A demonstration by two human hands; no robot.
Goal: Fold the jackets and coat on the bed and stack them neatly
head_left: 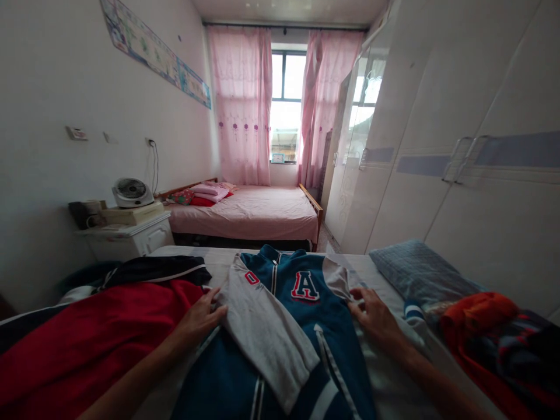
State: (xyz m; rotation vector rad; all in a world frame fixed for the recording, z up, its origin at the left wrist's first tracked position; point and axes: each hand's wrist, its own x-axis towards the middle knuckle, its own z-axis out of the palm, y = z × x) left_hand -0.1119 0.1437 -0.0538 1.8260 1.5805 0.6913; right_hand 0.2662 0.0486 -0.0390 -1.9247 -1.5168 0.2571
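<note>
A teal zip jacket (301, 324) with a letter A on its chest lies front up on the bed in front of me, its collar away from me. Its grey left-hand sleeve (266, 326) is folded diagonally across the front, with the striped cuff near the bottom edge. My left hand (203, 318) pinches the jacket's left edge at the folded sleeve's upper part. On the opposite edge, just below the other shoulder, my right hand (374, 315) has its fingers closed on the fabric. The other sleeve's striped cuff (413, 311) shows beyond my right hand.
Red clothing (100, 332) and a dark garment (157, 269) lie at left. A grey-blue pillow (424, 271) and an orange garment (479, 312) are at right. Beyond stand a pink bed (262, 213), a nightstand (151, 236) with a fan (132, 192), and white wardrobes (494, 221).
</note>
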